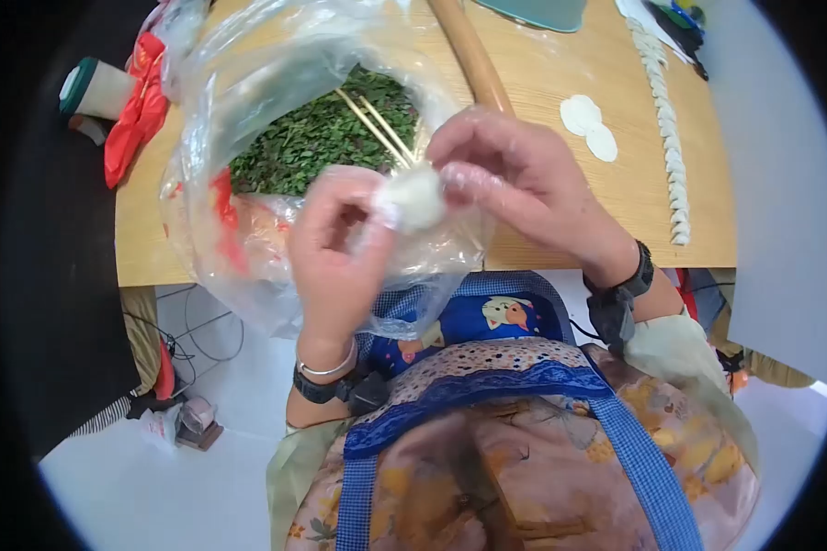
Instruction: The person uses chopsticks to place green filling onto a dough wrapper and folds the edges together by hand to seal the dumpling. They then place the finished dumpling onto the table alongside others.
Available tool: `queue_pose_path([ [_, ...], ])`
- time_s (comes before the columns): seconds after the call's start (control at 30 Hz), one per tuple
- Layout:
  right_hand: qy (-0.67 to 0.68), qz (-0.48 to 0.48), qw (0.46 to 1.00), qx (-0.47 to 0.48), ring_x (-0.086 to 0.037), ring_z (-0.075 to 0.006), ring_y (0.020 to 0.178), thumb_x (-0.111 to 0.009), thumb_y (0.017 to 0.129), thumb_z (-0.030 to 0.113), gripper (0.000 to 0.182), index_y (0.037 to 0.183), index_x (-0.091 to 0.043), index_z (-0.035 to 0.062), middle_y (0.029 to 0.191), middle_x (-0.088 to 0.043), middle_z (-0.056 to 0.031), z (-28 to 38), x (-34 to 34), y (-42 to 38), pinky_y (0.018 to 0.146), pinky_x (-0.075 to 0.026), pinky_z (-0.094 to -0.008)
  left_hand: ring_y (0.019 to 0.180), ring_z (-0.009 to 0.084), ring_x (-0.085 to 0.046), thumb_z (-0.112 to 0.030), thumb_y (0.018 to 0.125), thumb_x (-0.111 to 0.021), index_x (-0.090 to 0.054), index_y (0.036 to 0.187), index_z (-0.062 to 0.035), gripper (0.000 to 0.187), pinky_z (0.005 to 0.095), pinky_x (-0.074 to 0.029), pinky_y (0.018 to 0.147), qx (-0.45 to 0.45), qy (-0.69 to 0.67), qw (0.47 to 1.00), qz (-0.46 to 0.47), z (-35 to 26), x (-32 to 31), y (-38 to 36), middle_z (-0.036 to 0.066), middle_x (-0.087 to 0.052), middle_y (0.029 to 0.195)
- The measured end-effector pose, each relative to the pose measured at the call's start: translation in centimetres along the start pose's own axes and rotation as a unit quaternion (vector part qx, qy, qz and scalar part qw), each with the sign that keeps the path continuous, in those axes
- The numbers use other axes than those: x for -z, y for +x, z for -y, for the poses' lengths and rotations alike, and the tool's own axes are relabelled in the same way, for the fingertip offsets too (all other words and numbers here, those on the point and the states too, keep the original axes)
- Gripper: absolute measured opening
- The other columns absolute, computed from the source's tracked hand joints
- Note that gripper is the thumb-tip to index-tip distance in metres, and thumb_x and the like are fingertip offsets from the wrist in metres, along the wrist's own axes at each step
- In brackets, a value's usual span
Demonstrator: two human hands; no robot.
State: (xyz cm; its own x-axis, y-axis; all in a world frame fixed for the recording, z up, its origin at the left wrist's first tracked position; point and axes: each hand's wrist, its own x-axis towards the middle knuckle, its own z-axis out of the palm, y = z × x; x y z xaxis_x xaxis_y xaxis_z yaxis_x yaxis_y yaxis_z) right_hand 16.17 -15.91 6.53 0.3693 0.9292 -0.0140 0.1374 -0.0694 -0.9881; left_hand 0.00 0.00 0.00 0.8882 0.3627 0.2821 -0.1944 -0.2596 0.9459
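My left hand (340, 243) pinches a white dumpling (414, 198) between thumb and fingers, slightly blurred. At the dumpling's right edge, my right hand (524, 174) has thumb and fingertips closed on the dough. Both hands are above the near side of a clear plastic bag (202, 156), which lies open around a mass of chopped greens (326, 138). A pair of chopsticks (377, 127) rests in the greens, their lower ends hidden behind the dumpling. Round white dough wrappers (588, 124) overlap on the table to the right of my right hand.
A long row of folded dumplings (668, 138) lines the right side of the wooden table (542, 220). A wooden rolling pin (471, 55) lies beyond my right hand. At the far edge is a teal item (538, 11); a red bag (138, 110) and a green-and-white container (101, 90) are at left.
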Motion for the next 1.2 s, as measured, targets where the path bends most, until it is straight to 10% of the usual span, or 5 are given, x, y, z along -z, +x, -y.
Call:
queue_pose_path([
  [0.5, -0.504, 0.044, 0.805, 0.311, -0.057, -0.0265, 0.081, -0.061, 0.074, 0.010, 0.008, 0.081, -0.060, 0.0056, 0.082, -0.052, -0.0075, -2.6, -0.5, 2.3, 0.068, -0.048, -0.0367, 0.095, 0.0307, -0.066, -0.007, 0.094, -0.053, -0.049, 0.115, 0.0025, 0.023, 0.0311, -0.058, 0.076, 0.106, -0.378, 0.895, -0.210, -0.9, 1.4, 0.9, 0.023, -0.062, 0.110],
  [0.6, -0.446, -0.027, 0.828, 0.340, -0.058, -0.0273, 0.083, -0.064, 0.076, 0.007, 0.008, 0.083, -0.061, 0.0052, 0.085, -0.055, -0.0085, -2.0, -0.6, 2.1, 0.067, -0.048, -0.0366, 0.097, 0.0330, -0.066, -0.005, 0.094, -0.051, -0.045, 0.116, 0.0021, 0.023, 0.0338, -0.058, 0.081, 0.117, -0.395, 0.892, -0.187, -0.9, 1.5, 1.0, 0.021, -0.062, 0.110],
  [0.67, -0.014, -0.040, 0.994, -0.099, -0.059, -0.0283, 0.083, -0.064, 0.078, 0.005, 0.010, 0.087, -0.061, 0.0041, 0.089, -0.057, -0.0104, 0.3, -0.7, 1.5, 0.067, -0.049, -0.0373, 0.097, 0.0327, -0.066, -0.005, 0.095, -0.050, -0.045, 0.120, 0.0036, 0.027, 0.0336, -0.058, 0.082, 0.125, -0.406, 0.890, -0.168, -1.1, 1.3, 1.1, 0.021, -0.062, 0.111],
  [0.77, -0.337, -0.079, 0.892, 0.289, -0.057, -0.0280, 0.079, -0.062, 0.081, 0.007, 0.010, 0.089, -0.060, 0.0029, 0.087, -0.056, -0.0109, -2.5, 0.6, 2.0, 0.067, -0.047, -0.0361, 0.100, 0.0323, -0.065, -0.008, 0.096, -0.048, -0.044, 0.126, 0.0057, 0.032, 0.0329, -0.057, 0.083, 0.156, -0.389, 0.888, -0.191, -1.7, 0.8, 1.6, 0.022, -0.061, 0.114],
  [1.2, 0.068, -0.202, 0.963, 0.162, -0.052, -0.0059, 0.067, -0.050, 0.096, 0.019, 0.022, 0.098, -0.060, -0.0001, 0.075, -0.055, -0.0013, -2.3, 2.4, 0.7, 0.061, -0.044, -0.0196, 0.126, 0.0357, -0.047, -0.007, 0.095, -0.044, -0.039, 0.134, 0.0044, 0.041, 0.0435, -0.039, 0.108, 0.108, -0.436, 0.855, -0.259, -2.4, 1.0, 2.9, 0.024, -0.047, 0.133],
])
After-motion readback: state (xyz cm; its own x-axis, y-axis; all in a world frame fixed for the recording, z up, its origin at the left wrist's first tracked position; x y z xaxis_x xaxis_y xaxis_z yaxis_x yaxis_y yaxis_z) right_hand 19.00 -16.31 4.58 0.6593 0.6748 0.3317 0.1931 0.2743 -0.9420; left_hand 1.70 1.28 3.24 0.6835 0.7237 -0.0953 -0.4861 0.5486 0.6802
